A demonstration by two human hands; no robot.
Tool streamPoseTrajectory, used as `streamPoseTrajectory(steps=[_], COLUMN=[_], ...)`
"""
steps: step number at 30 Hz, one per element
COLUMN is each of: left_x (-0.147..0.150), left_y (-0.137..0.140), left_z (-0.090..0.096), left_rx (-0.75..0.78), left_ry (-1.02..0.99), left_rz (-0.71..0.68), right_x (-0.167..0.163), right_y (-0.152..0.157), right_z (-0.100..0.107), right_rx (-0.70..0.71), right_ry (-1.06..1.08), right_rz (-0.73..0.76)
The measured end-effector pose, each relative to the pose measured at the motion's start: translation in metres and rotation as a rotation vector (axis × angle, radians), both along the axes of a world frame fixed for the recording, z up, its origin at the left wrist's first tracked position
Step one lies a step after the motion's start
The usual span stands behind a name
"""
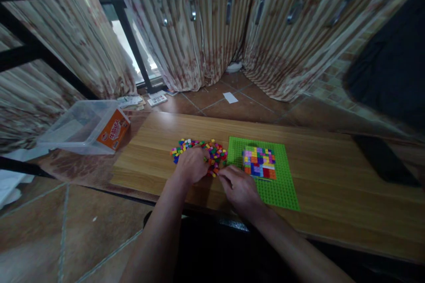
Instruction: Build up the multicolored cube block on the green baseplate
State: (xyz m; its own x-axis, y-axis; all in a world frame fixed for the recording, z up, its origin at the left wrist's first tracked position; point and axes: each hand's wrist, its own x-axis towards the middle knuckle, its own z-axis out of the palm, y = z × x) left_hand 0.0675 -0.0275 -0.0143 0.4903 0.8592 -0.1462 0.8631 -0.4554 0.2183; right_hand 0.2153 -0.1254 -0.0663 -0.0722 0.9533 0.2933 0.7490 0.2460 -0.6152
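A loose heap of small coloured toy building bricks (217, 152) lies on the wooden table. My left hand (193, 164) rests over the heap with its fingers bent down among the bricks; the back of the hand hides the fingertips. At the heap's near right edge, my right hand (237, 185) has thumb and fingers drawn together beside an orange brick (216, 170). Whatever is between those fingertips is too small to make out. To the right, a green studded baseplate (282, 185) carries a raised, roughly square block of multicoloured bricks (259, 162).
The long wooden table (332, 177) bears a dark flat object (385, 159) at its right. A clear plastic box (79, 126) with an orange label stands off its left end. Beyond are striped curtains (215, 40), a tiled floor and papers (157, 98).
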Motion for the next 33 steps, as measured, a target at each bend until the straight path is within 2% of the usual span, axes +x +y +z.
streamPoseTrajectory(steps=[11,18,24,33], left_x=[-0.011,-0.03,-0.006,0.009], left_y=[0.008,0.021,0.013,0.013], left_z=[-0.004,-0.001,-0.007,-0.011], left_rx=[-0.055,-0.019,0.096,0.14], left_ry=[-0.18,-0.192,-0.21,-0.111], left_rz=[0.032,0.188,0.013,0.027], right_x=[0.001,0.001,0.002,0.001], right_y=[-0.002,-0.001,-0.001,-0.001], right_z=[0.0,-0.001,0.0,-0.002], right_rx=[0.007,-0.006,-0.033,-0.065], right_ry=[0.014,0.02,-0.01,-0.069], right_rz=[0.001,-0.006,0.001,-0.005])
